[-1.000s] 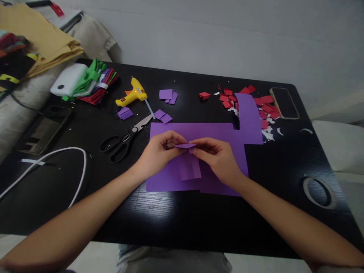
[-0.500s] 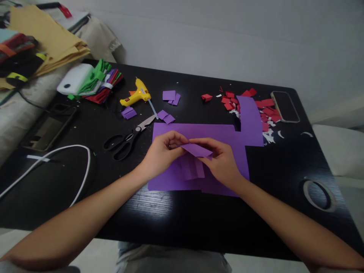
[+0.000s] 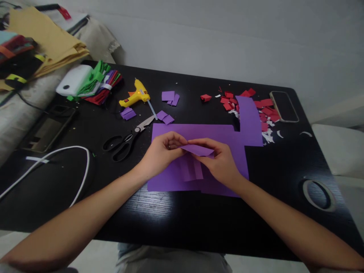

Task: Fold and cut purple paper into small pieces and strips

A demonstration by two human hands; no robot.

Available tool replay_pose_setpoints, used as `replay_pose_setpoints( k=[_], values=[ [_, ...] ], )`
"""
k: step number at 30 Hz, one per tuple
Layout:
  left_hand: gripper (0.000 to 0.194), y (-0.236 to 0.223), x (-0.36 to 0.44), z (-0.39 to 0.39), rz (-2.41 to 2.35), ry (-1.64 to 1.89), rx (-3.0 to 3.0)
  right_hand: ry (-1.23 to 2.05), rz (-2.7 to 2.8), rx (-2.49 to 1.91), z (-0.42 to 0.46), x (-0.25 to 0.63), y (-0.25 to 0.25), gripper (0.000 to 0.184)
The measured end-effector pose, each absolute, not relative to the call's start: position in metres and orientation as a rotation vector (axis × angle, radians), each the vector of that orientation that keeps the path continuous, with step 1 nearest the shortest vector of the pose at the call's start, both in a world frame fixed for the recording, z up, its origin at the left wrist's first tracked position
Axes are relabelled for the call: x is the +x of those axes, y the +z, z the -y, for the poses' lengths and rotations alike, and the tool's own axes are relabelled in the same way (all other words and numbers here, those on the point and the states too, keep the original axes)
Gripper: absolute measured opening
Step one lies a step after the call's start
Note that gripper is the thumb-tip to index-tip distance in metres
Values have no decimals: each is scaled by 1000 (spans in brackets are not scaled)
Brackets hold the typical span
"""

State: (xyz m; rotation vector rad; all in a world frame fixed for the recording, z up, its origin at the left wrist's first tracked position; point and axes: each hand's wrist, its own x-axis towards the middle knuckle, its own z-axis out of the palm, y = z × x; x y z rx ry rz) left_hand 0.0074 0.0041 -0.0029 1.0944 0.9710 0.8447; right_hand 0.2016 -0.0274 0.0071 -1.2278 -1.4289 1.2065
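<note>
Both hands are on the same bit of paper here; the left hand has its thumb and fingers pinched together on the left end of a thin, flat purple paper piece, and the right hand has an equally snug grip near the other end; it's held up over the big flat purple paper sheets in the middle of the glossy black wood-grain worktop; there's a paler creased purple strip just below the fingers, can't tell if it's joined on; off to the left are the black-handled metal scissors, blades partly spread, with the yellow plastic glue gun just beyond; over right, small red paper pieces lie around a curved purple paper offcut, with a dark-screened phone next to them.
</note>
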Motion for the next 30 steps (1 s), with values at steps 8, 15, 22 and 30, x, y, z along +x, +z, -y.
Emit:
replay_pose_setpoints(
  k=[8,15,22,30],
  values=[
    [24,-3,9,-4,-978,850,1071,1367,1309,-1172,28,201,-1,16],
    [20,0,9,-4,-982,856,1114,1326,1351,-1193,28,200,2,20],
    [22,-2,6,-4,-951,846,1081,1292,1357,-1241,30,200,6,22],
    [21,1,7,-4,-962,826,1095,1295,1367,-1202,29,201,6,21]
  ],
)
